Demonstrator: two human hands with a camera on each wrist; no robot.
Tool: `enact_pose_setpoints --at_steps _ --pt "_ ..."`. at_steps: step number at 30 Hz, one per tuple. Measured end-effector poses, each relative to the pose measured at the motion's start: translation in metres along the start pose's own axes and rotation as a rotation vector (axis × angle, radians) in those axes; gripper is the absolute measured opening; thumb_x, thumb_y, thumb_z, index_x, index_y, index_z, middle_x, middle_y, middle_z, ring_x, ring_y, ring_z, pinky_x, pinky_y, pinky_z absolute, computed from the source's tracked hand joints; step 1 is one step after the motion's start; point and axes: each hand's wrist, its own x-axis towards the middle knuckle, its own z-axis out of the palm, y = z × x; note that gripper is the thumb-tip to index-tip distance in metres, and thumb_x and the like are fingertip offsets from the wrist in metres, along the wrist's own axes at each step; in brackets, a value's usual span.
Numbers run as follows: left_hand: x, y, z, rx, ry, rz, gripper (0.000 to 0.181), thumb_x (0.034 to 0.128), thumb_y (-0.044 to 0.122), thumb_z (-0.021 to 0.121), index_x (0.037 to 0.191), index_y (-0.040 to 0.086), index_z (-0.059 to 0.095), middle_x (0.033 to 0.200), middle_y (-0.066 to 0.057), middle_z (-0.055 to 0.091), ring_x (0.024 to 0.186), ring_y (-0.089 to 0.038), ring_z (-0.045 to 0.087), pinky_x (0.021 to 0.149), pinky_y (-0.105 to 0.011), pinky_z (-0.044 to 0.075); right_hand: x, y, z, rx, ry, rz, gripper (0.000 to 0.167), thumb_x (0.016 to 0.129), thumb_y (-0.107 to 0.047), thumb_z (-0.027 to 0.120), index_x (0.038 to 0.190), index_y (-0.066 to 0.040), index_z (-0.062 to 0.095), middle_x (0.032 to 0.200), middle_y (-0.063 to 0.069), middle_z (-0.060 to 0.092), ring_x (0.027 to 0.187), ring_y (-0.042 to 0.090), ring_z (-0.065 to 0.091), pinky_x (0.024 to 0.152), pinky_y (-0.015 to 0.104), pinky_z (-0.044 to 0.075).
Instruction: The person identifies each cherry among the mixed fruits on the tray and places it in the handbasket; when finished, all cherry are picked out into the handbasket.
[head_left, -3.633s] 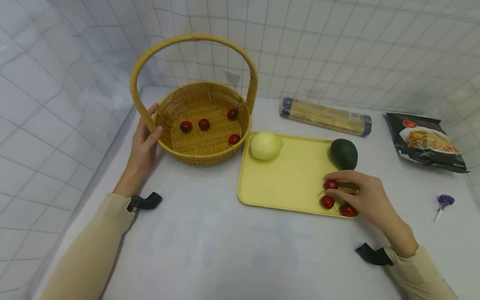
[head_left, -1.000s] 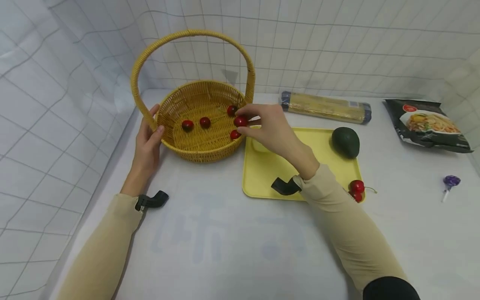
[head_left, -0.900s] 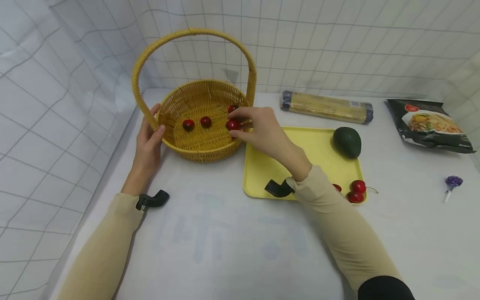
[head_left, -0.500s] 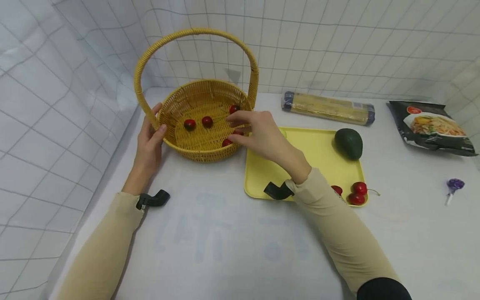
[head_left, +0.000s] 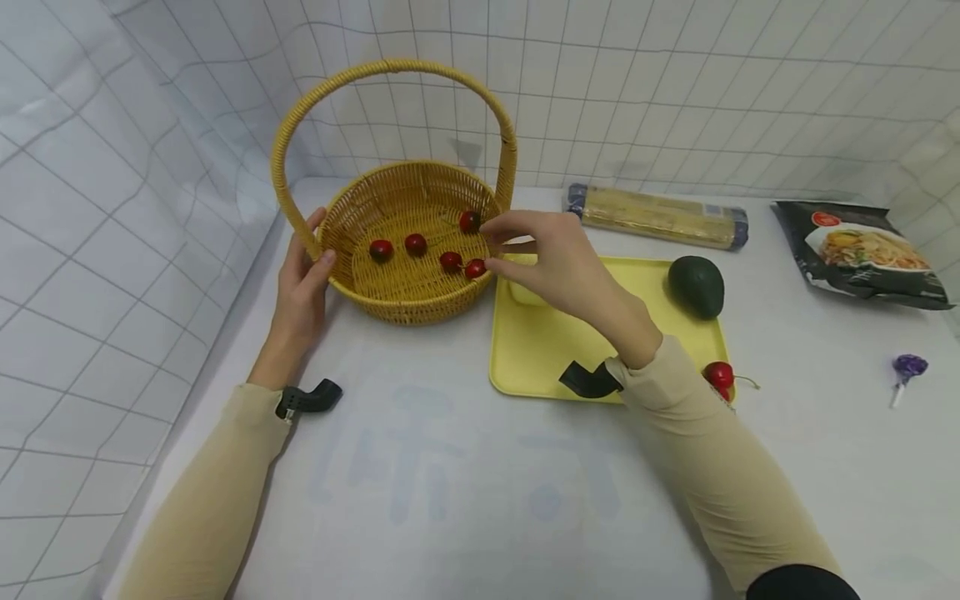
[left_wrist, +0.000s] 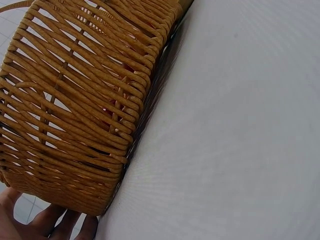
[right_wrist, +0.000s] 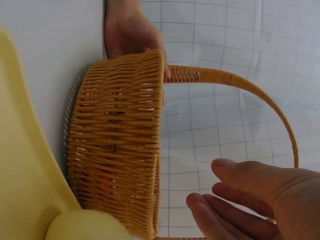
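Note:
My left hand (head_left: 300, 287) grips the left rim of a yellow wicker basket (head_left: 408, 310), thumb over the edge. In the left wrist view, its fingers (left_wrist: 47, 220) lie against the basket's woven side. Several red cherries (head_left: 451, 262) lie on the basket's floor. My right hand (head_left: 558, 258) hovers at the basket's right rim, fingers apart with nothing between them. Below it sits a yellow tray (head_left: 555, 367) with a pale green round vegetable (right_wrist: 90, 227), mostly covered by the hand in the head view. More cherries (head_left: 718, 374) lie at the tray's near right corner, partly behind the sleeve.
A dark green avocado (head_left: 696, 287) sits at the tray's right side. Behind the tray lies a long gold wrapped packet (head_left: 656, 216). Farther right are a black noodle bag (head_left: 862, 254) and a purple lollipop (head_left: 909, 367). White grid-lined sheeting rises behind the table.
My right hand carried a cherry from the tray to the basket and let it go inside. It has since drawn back slightly to the right. The left hand stays on the rim.

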Motion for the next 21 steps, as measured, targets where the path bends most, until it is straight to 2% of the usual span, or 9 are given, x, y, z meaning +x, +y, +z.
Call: enact_pose_setpoints --at_steps 7,13,21 --pt "-0.002 -0.001 -0.002 0.011 -0.003 -0.009 0.061 0.104 0.014 0.059 0.163 0.017 0.041 0.169 -0.007 0.031 0.143 -0.026 0.036 0.119 -0.037 0.025 -0.026 0.006 -0.024 -0.006 0.018 0.028 0.032 0.095 -0.009 0.08 0.126 -0.004 0.074 0.125 0.009 0.075 0.112 0.027 0.074 0.096 0.034 0.058" --pt "-0.002 0.0 -0.001 0.02 -0.01 -0.009 0.061 0.1044 0.014 0.058 0.163 0.017 0.04 0.17 -0.005 0.03 0.146 -0.027 0.034 0.12 -0.035 0.025 -0.057 0.013 -0.044 -0.083 0.033 0.08 0.031 0.093 -0.01 0.081 0.124 -0.007 0.075 0.123 0.006 0.076 0.111 0.022 0.075 0.092 0.03 0.059" --pt "-0.001 0.001 0.0 0.028 -0.006 -0.012 0.061 0.104 0.015 0.058 0.163 0.019 0.041 0.167 -0.009 0.033 0.144 -0.027 0.036 0.119 -0.035 0.026 -0.094 0.026 -0.066 -0.175 0.051 0.144 0.032 0.093 -0.012 0.083 0.124 -0.011 0.076 0.125 0.003 0.076 0.105 0.023 0.078 0.09 0.032 0.059"
